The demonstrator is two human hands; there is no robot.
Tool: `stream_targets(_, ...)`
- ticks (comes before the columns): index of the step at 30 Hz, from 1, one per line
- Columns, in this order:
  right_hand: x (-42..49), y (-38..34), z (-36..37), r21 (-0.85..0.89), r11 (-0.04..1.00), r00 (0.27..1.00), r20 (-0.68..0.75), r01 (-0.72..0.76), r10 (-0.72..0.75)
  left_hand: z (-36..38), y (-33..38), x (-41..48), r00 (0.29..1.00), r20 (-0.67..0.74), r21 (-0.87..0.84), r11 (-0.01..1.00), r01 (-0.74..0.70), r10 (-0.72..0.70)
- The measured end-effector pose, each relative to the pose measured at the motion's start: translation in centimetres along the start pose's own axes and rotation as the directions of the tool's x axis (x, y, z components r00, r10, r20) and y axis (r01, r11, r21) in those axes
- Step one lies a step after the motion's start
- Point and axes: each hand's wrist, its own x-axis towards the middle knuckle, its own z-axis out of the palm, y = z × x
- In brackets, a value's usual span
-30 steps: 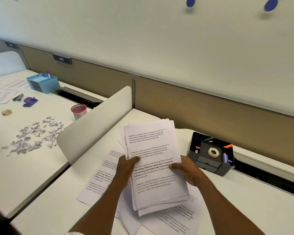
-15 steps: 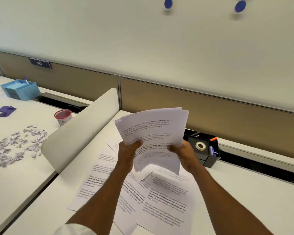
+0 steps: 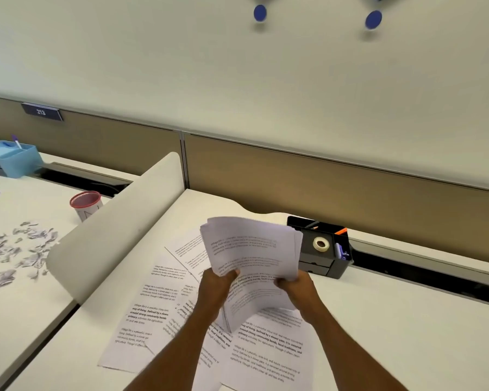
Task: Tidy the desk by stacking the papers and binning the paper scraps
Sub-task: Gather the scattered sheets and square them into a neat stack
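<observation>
A sheaf of printed papers (image 3: 251, 249) is held up above the desk, its top edge tipped away from me. My left hand (image 3: 215, 286) grips its left side and my right hand (image 3: 297, 286) grips its right side. Under my arms, several more printed sheets (image 3: 150, 314) lie spread and overlapping on the white desk (image 3: 393, 334). A scatter of paper scraps (image 3: 14, 252) covers the neighbouring desk at the left.
A curved white divider (image 3: 110, 230) separates the two desks. A black organiser (image 3: 322, 249) with a tape roll stands behind the sheaf. On the left desk are a red-rimmed cup (image 3: 85, 204) and a blue tray (image 3: 9, 158).
The sheaf went from lying flat against the desk to being lifted and tilted upright in both hands. My view has shifted to the right.
</observation>
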Motion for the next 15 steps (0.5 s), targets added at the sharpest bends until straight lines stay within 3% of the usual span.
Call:
stream_targets(7, 1.5, -4.2, -1.3, 0.042, 0.999, 0.997, 0.067, 0.026, -0.029, -0.7, 4.4, 2.2, 0.993, 0.09, -0.035, 0.997, -0.073, 0.076)
stream_targets(11, 0.9, -4.8, -2.5, 0.17, 0.985, 0.989, 0.141, 0.021, -0.045, -1.9, 6.3, 2.4, 0.978, 0.187, -0.127, 0.99, -0.068, 0.091)
stream_targets(15, -0.7, -3.0, -3.9, 0.17, 0.975, 0.99, 0.026, -0.143, 0.141, -3.7, 6.7, 2.3, 0.96, 0.278, -0.203, 0.979, 0.019, 0.039)
